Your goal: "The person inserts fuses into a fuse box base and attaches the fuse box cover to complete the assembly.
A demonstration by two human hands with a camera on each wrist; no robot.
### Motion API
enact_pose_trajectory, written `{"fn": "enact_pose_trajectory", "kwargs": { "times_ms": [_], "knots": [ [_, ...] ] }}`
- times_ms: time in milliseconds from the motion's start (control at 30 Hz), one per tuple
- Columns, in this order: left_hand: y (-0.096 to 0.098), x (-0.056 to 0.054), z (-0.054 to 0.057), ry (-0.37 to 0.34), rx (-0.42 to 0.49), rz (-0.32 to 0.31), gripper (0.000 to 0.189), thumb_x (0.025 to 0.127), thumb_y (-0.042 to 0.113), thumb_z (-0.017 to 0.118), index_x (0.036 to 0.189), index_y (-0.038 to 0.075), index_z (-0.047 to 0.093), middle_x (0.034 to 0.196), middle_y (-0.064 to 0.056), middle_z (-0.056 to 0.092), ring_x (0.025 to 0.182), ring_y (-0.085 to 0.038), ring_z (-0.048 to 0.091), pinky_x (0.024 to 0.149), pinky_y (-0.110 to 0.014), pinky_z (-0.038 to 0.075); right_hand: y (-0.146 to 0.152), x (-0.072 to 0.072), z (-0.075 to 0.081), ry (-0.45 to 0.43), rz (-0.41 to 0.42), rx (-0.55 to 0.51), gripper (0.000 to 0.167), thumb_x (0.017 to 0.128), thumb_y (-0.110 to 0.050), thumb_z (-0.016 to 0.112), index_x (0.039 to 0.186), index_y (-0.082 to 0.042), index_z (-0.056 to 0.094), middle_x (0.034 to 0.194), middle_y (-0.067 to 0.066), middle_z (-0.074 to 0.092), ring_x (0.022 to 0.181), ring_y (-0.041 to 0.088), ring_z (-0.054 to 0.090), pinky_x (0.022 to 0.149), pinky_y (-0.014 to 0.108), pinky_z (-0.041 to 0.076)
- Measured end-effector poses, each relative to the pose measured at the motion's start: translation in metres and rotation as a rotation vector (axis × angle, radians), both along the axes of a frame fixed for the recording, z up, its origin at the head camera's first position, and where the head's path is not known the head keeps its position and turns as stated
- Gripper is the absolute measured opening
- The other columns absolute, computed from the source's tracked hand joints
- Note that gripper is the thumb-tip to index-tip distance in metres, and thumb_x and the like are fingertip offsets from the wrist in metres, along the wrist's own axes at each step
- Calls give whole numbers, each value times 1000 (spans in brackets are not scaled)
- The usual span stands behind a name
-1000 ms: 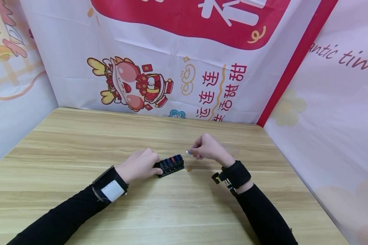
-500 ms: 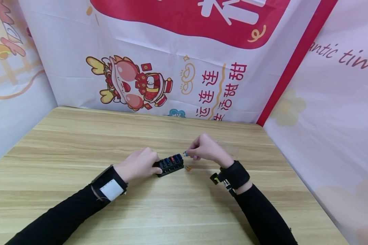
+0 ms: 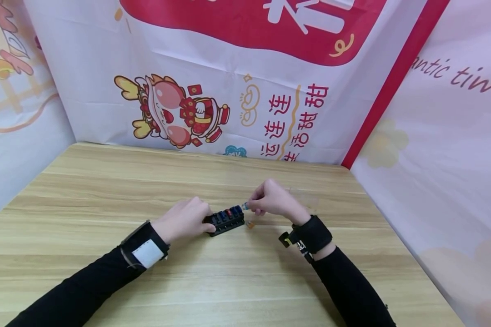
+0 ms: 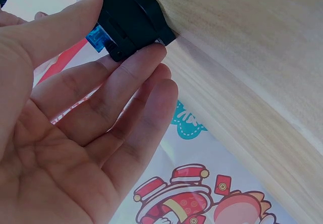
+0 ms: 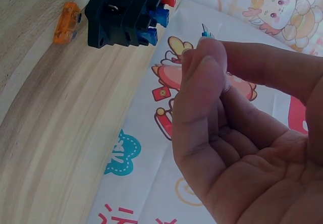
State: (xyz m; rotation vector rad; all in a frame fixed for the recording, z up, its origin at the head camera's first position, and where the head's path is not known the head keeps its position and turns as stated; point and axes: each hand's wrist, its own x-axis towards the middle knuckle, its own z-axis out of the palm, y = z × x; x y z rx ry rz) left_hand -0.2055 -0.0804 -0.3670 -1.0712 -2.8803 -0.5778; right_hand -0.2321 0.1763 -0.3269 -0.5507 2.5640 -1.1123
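A black fuse block (image 3: 227, 221) lies on the table, fitted with a row of blue and red blade fuses. Its left end is held by my left hand (image 3: 184, 219), with the thumb on one side and fingertips on the other in the left wrist view. Between the thumb and index finger of my right hand (image 3: 273, 200) I pinch a small blue blade fuse (image 5: 206, 33); a metal prong pokes out and the rest is mostly covered. That hand is just beyond the block's right end, apart from it in the right wrist view.
An orange blade fuse (image 5: 66, 24) lies on the wooden table (image 3: 229, 281) beside the block's right end. Something thin and transparent (image 3: 304, 199) lies behind my right wrist. A printed cloth (image 3: 212, 54) hangs along the table's back edge.
My right hand has moved slightly left with the blue blade fuse, closer to the block's right end. My left hand keeps its hold on the block.
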Motion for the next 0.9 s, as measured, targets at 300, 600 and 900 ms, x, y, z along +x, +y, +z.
{"fn": "enact_pose_trajectory", "kwargs": {
  "times_ms": [300,600,900],
  "knots": [
    [-1,0,1,7,6,-12,24,83,27,81,68,15,65,52,10,36,44,-4,34,45,-23,27,-6,2,-2,20,20,0,14,90,-8,70,77,-5,73,68,11,66,57,20,62,62,39,55],
    [-3,-3,1,-47,-2,8,19,82,28,81,76,14,71,55,8,48,47,-5,39,46,-25,30,-23,3,-2,27,57,40,17,91,-12,71,81,1,73,64,6,65,54,16,60,61,40,54],
    [-4,-5,0,-61,1,18,22,82,30,82,72,17,67,53,10,41,47,-5,37,46,-25,28,-48,-1,1,43,106,123,18,89,-12,74,76,0,73,58,4,63,55,23,64,60,41,55]
  ]
}}
